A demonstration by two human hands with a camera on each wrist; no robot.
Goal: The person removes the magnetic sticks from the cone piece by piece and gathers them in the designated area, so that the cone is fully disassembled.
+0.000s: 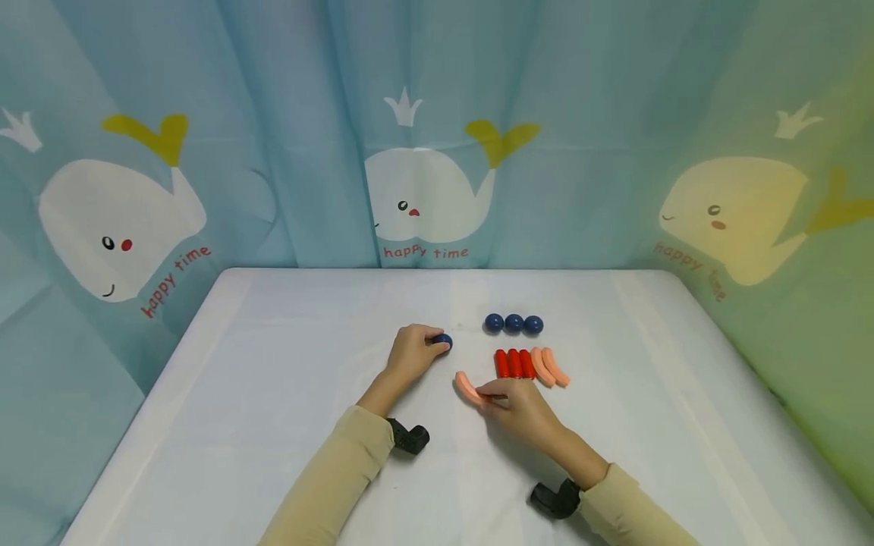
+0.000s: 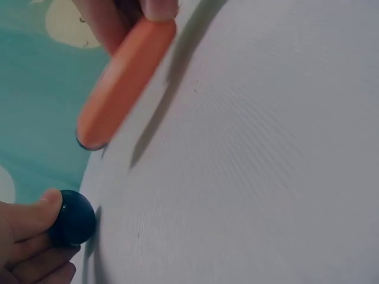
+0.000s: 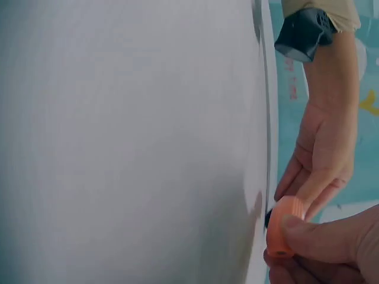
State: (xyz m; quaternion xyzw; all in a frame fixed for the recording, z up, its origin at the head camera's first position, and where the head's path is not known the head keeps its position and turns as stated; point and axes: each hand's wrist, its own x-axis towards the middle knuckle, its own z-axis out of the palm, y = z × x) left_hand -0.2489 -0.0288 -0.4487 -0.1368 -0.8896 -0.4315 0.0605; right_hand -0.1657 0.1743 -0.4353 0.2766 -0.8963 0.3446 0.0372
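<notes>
In the head view, my left hand [image 1: 412, 355] pinches a glossy dark blue ball [image 1: 444, 342] between thumb and fingers. The same ball [image 2: 74, 219] shows at the lower left of the left wrist view. To its right, my right hand [image 1: 524, 411] holds one end of a curved orange stick [image 1: 467, 387] between thumb and fingers; its other end points up and left toward the left hand. A shadow under the stick [image 2: 126, 87] in the left wrist view shows it off the table. In the right wrist view the stick [image 3: 282, 228] hides most of the ball.
Beyond the right hand, three dark blue balls [image 1: 514, 324] stand in a row. Nearer lie three red rods [image 1: 515, 364] side by side, with two curved orange sticks [image 1: 549, 367] at their right. A patterned curtain [image 1: 587, 189] hangs behind the white table [image 1: 273, 364].
</notes>
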